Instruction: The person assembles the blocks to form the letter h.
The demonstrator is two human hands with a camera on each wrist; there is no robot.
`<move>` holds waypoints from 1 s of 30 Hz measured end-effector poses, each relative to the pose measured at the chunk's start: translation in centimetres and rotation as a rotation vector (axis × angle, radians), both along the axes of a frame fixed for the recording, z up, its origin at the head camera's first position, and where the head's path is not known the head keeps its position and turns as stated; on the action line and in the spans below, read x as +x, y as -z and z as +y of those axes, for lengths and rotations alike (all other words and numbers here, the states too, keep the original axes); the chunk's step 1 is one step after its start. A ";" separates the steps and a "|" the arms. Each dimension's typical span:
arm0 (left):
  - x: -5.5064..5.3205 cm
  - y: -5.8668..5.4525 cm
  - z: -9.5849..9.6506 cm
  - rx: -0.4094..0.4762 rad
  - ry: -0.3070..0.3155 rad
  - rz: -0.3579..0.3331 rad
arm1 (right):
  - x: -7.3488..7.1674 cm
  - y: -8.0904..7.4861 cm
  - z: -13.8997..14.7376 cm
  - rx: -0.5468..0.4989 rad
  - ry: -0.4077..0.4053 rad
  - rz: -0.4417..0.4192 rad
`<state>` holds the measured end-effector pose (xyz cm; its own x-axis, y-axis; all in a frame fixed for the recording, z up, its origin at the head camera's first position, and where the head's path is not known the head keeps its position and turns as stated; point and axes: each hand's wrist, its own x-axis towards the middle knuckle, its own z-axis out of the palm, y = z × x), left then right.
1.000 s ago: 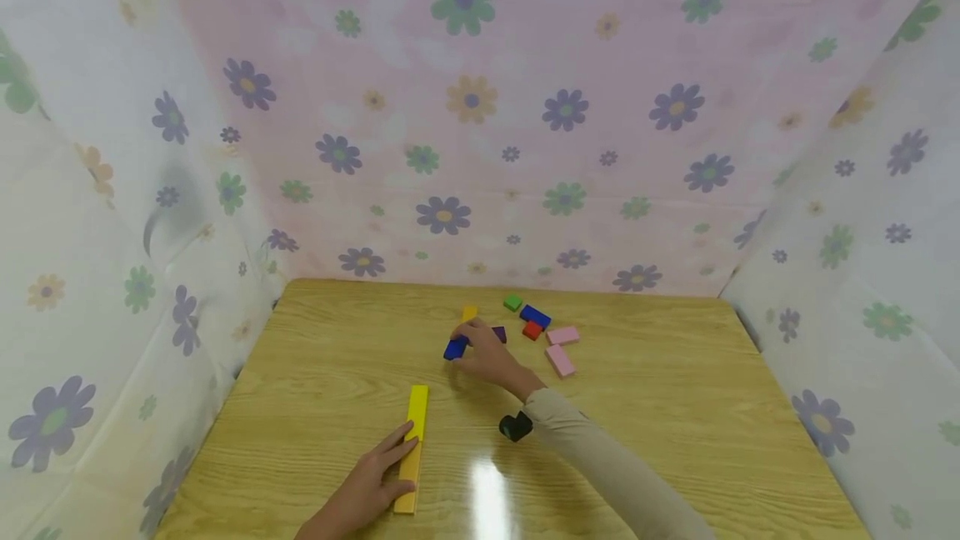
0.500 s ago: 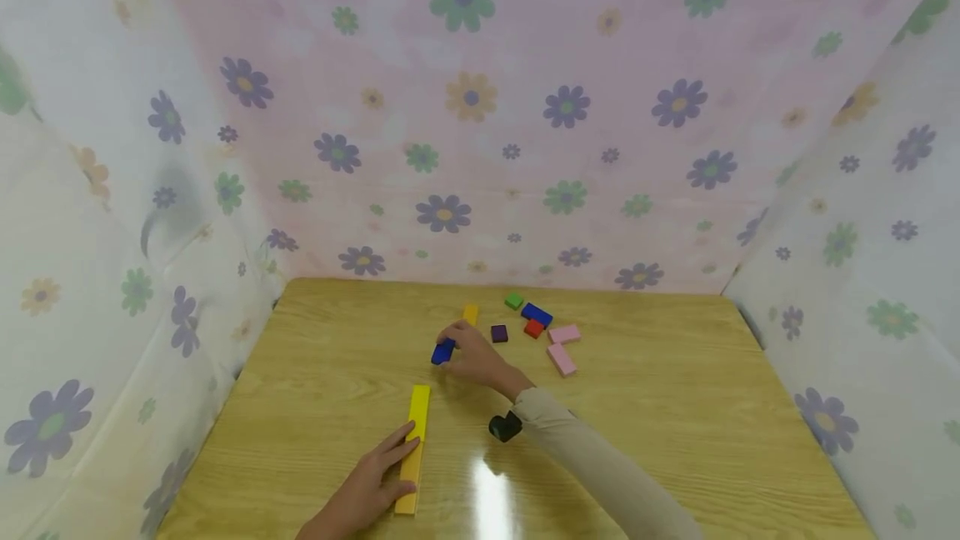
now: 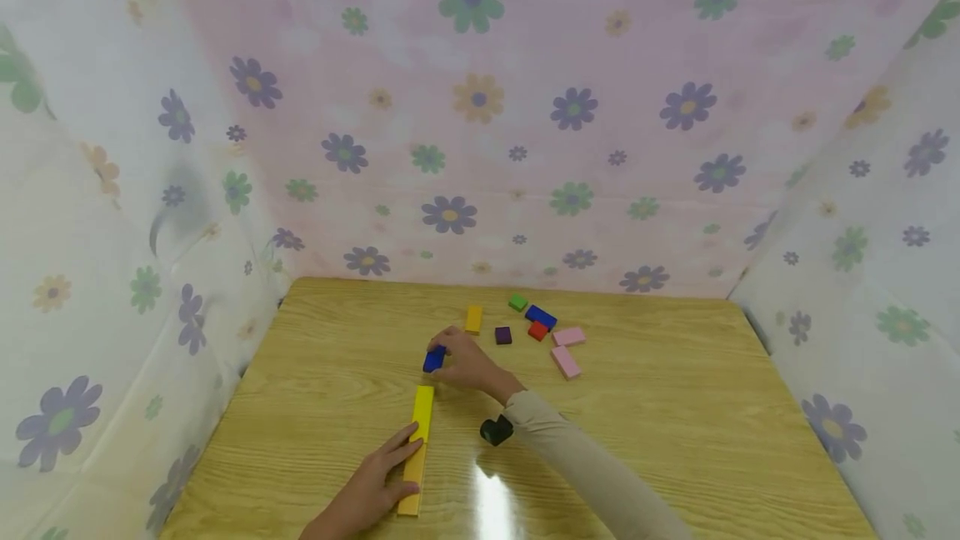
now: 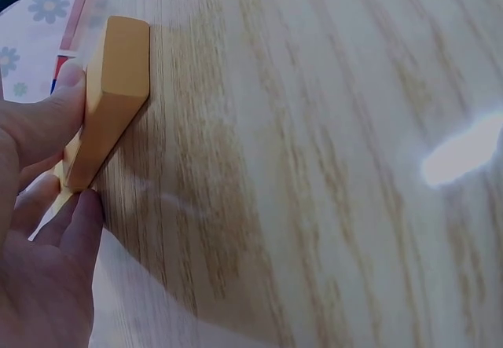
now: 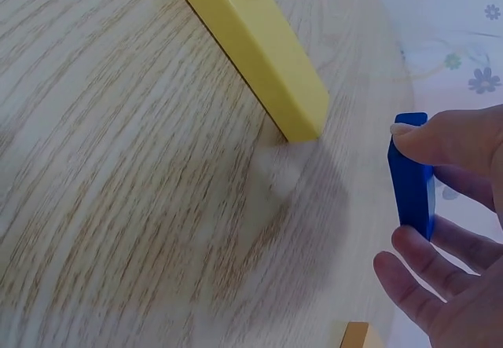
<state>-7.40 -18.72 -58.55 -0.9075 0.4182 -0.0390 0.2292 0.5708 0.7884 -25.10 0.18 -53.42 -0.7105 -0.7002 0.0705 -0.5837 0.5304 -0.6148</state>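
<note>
While fingers [image 5: 432, 263] pinch a blue block [image 5: 413, 191], pink blocks [image 3: 566, 362] lie rightward.

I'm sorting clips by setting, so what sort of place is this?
Probably a small screened-off tabletop space indoors, perhaps for filming, though the room beyond is out of view. Flower-patterned sheets enclose three sides of a wood-grain table, with coloured blocks on it.
</note>
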 end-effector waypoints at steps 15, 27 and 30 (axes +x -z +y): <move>0.1 -0.1 -0.3 0.005 0.003 -0.003 | 0.1 1.7 -1.6 0.013 0.046 -0.112; 0.2 -0.1 -0.7 0.021 -0.009 -0.018 | 0.7 2.6 -2.0 0.005 0.054 -0.149; 0.0 0.0 -0.3 0.034 -0.001 -0.014 | 0.7 2.6 -1.4 -0.004 0.048 -0.144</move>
<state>-7.42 -19.05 -58.59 -0.9075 0.4185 -0.0373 0.2177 0.5442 0.8102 -24.35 -1.24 -55.98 -0.7459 -0.6653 -0.0318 -0.4634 0.5527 -0.6926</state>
